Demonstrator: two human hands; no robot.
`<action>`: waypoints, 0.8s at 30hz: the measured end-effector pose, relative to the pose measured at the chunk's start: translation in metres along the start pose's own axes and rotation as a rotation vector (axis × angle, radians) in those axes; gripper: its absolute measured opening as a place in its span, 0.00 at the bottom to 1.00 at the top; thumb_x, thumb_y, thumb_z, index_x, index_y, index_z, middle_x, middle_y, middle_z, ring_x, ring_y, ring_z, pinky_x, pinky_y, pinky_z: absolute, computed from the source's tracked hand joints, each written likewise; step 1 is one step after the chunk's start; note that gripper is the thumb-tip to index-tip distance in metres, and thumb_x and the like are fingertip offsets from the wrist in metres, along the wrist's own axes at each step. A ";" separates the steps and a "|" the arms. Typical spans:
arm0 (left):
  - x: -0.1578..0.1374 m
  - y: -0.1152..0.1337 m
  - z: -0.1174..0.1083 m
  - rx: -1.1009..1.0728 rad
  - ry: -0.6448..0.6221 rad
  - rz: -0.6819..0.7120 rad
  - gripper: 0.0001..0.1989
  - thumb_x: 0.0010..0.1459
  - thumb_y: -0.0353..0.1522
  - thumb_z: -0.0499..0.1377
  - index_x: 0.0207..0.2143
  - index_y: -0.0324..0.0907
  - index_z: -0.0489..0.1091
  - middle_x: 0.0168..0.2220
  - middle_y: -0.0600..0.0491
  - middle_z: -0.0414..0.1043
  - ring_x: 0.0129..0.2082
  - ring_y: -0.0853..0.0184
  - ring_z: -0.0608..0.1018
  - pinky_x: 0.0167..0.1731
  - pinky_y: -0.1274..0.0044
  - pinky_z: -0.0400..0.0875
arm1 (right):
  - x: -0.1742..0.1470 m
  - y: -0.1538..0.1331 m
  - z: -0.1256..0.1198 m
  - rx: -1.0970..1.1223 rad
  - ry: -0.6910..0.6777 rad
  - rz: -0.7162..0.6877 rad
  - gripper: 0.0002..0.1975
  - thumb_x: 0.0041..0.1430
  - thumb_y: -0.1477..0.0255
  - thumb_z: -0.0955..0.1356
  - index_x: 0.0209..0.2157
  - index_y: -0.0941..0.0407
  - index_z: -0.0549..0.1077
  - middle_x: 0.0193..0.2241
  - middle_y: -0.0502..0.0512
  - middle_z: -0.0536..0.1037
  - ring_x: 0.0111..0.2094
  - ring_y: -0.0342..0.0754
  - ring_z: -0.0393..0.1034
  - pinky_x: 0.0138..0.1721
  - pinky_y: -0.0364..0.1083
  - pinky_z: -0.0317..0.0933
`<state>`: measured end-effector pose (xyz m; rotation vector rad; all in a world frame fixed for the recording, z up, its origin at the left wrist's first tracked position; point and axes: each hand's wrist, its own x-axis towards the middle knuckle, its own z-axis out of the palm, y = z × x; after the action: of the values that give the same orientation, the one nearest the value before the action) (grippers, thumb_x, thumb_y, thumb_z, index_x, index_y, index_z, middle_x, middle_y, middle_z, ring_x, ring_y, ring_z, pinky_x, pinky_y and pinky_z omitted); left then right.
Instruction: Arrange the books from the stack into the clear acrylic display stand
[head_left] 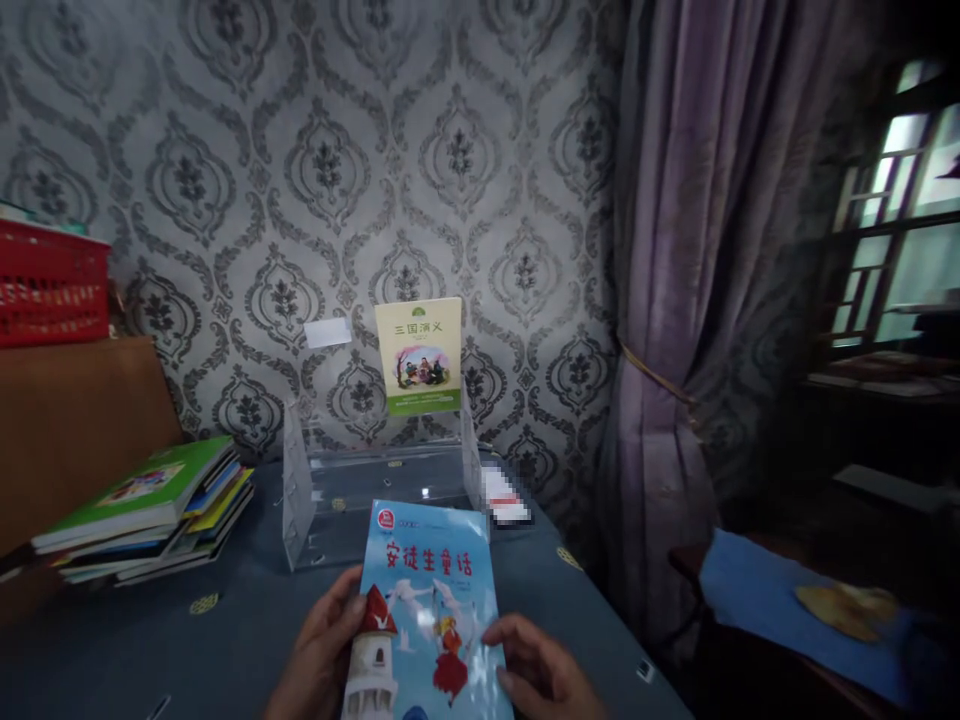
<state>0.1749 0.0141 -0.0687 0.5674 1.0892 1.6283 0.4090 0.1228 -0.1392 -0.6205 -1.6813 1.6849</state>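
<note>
A light-blue paperback book (424, 620), with red Chinese characters, a red-roofed tower and a figure in red on its cover, is held up at the bottom middle. My left hand (322, 640) grips its left edge, thumb on the front and the other fingers hidden behind. At the right edge my right hand (544, 665) is closed, its thumb and fingers on the cover's side. Just beyond stands a clear acrylic rack (296, 490) on the dark cloth. A cream and green book (421, 355) stands upright at the rack's back right.
On the left, several books lie in an uneven stack (150, 500) beside a brown board (82, 430) topped by a red basket (52, 280). A blurred-out white item (502, 495) lies right of the rack. A tied purple curtain (667, 300) hangs at right, near a blue cloth (787, 610).
</note>
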 end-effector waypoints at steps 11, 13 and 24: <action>0.016 0.025 0.007 0.086 -0.047 0.229 0.26 0.45 0.42 0.73 0.46 0.45 0.75 0.40 0.51 0.80 0.35 0.62 0.81 0.38 0.75 0.76 | 0.026 -0.045 0.015 -0.176 0.203 -0.169 0.19 0.55 0.53 0.69 0.39 0.54 0.73 0.28 0.50 0.73 0.24 0.44 0.67 0.26 0.44 0.65; 0.021 0.018 0.001 0.122 -0.018 0.290 0.25 0.43 0.40 0.73 0.45 0.44 0.76 0.38 0.52 0.80 0.34 0.63 0.80 0.38 0.76 0.75 | 0.023 -0.044 0.015 -0.308 0.242 -0.214 0.18 0.59 0.53 0.66 0.39 0.53 0.73 0.31 0.52 0.76 0.28 0.47 0.70 0.31 0.46 0.66; 0.008 0.029 -0.004 0.478 -0.039 0.343 0.29 0.43 0.36 0.72 0.51 0.45 0.75 0.47 0.49 0.79 0.56 0.51 0.73 0.58 0.70 0.67 | 0.023 -0.051 0.014 -0.330 0.222 -0.222 0.28 0.63 0.51 0.64 0.56 0.54 0.70 0.42 0.61 0.80 0.41 0.55 0.76 0.40 0.51 0.71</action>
<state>0.1549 0.0194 -0.0467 1.1461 1.4201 1.6341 0.3893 0.1275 -0.0851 -0.7148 -1.8036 1.1502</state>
